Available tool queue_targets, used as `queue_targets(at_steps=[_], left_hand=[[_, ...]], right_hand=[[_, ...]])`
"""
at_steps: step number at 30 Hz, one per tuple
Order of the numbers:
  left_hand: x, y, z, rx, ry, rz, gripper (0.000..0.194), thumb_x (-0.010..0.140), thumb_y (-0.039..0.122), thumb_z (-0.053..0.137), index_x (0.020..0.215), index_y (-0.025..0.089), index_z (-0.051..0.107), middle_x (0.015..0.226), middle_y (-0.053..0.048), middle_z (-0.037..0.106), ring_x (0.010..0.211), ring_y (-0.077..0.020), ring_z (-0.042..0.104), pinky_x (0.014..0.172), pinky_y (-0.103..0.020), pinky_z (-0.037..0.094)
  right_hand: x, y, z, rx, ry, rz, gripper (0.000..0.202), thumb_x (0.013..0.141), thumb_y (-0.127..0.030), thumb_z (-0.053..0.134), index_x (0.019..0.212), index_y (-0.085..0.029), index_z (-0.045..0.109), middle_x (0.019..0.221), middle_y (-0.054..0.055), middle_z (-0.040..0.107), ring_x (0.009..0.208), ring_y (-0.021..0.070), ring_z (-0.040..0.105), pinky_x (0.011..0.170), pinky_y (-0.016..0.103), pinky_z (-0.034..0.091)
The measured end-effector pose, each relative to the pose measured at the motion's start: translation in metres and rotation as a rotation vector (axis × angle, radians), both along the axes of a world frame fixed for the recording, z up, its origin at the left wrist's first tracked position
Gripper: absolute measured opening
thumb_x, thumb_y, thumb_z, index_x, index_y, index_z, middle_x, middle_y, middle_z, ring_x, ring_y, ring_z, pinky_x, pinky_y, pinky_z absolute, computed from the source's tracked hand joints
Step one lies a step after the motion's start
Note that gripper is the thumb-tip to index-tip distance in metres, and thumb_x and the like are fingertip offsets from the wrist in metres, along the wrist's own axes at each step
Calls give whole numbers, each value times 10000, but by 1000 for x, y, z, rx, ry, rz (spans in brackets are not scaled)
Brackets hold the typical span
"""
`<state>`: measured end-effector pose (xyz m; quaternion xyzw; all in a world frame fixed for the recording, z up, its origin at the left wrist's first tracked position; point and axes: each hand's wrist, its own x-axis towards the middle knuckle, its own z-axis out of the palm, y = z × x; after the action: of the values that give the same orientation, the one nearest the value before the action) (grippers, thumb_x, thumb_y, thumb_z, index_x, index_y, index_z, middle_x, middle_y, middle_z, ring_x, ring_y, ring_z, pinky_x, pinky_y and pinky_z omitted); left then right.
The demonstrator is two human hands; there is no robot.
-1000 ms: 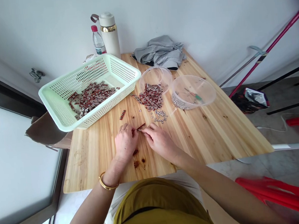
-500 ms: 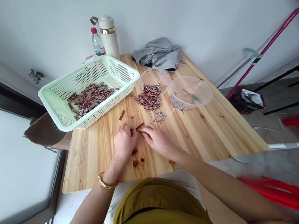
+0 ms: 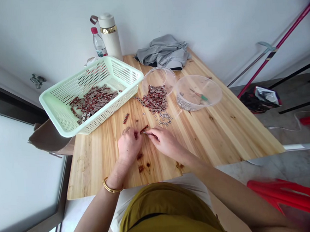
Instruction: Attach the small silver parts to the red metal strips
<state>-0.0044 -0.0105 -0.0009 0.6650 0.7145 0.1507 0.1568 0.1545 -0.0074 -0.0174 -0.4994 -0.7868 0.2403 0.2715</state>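
Note:
My left hand [image 3: 129, 143] is closed in a pinch on a small reddish-brown strip [image 3: 144, 129], whose far end sticks out past the fingertips. Close by on the right, my right hand [image 3: 164, 139] pinches a thin metal tool [image 3: 148, 133]; its tip meets the strip, and its exact kind is too small to tell. Beyond both hands lie loose silvery round metal pieces [image 3: 165, 118] and a pile of similar reddish-brown strips [image 3: 155, 99]. One single strip [image 3: 125, 118] rests on the wood above my left hand.
A pale green basket [image 3: 112, 110] holding many strips stands at the left. Two clear round tubs, one [image 3: 158, 71] behind the pile and another [image 3: 212, 94] with metal pieces and a green-handled tool, are at the right. Grey cloth [image 3: 163, 51], a tumbler [image 3: 111, 41] and a bottle [image 3: 98, 44] stand behind.
Both hands stay almost in place at the strip. My right fingers have shifted slightly, and the metal tool's tip shows more clearly. The whole view has turned a little.

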Motion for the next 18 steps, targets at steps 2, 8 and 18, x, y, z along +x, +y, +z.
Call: queue_targets(at_steps=[2,8,18], left_hand=[[0,0,0,-3,12,-2,97,865,216,515,812,202,596,894,-26,671,818,-174,622,642,-265,409],[1,0,-2,-16,41,-8,91,868,216,514,834,200,597,930,-33,662,817,-169,613,635,-263,406],[2,1,-10,13,94,-16,127,896,232,484,831,191,585,912,-42,646,859,-191,611,625,-275,417]], right_hand=[[-1,1,1,-16,-39,10,251,906,-107,485,1042,-202,673,951,66,677,880,178,629,797,317,487],[-3,-1,9,-13,-188,37,260,915,-106,463,1049,-209,661,895,48,614,795,154,586,719,270,447],[-13,-16,16,34,-504,69,337,877,-21,382,1085,-163,605,1045,93,598,714,148,578,619,271,435]])
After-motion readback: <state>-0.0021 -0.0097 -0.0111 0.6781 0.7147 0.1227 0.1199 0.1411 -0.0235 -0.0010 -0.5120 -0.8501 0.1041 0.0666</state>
